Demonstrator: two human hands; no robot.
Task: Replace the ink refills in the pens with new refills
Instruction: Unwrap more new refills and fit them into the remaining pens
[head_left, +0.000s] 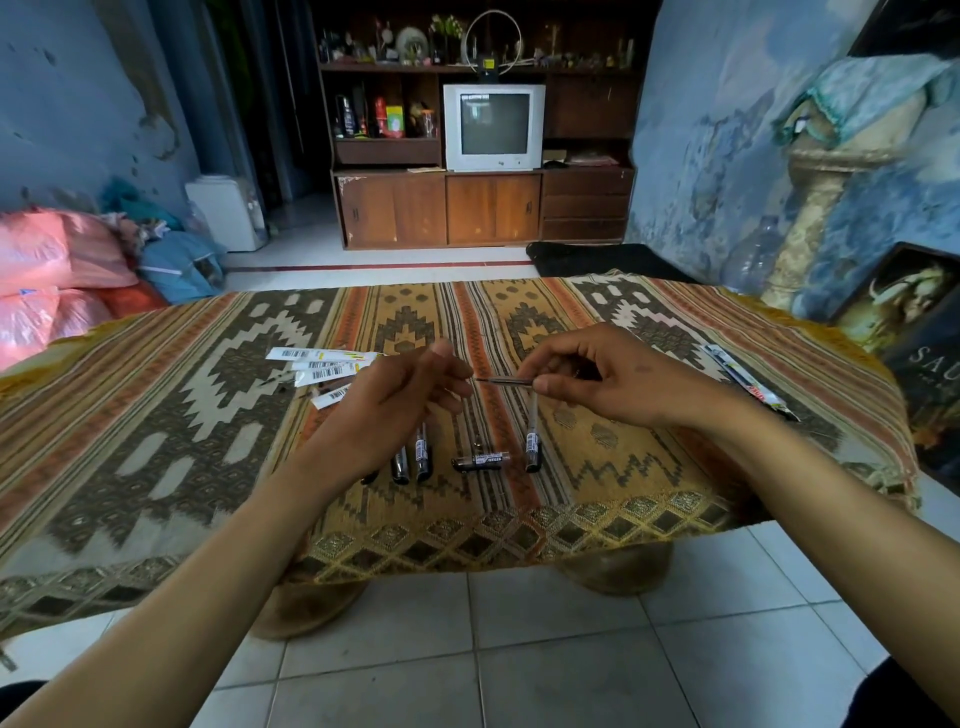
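Both hands hover above a low table covered with a patterned cloth (156, 415). A thin ink refill (501, 381) runs level between them: my right hand (613, 379) pinches one end and the fingertips of my left hand (395, 405) pinch the other. Below on the cloth lie two black pens (413, 460) side by side, a short pen part (479, 461) lying crosswise, and another pen (532, 439) pointing away from me. Part of a further pen is hidden under my left wrist.
Several white refill wrappers with barcodes (322, 366) lie at the left of the cloth. A packet (748, 382) lies near the right edge. A framed picture (914, 332) leans beside the table on the right. Tiled floor shows below the near table edge.
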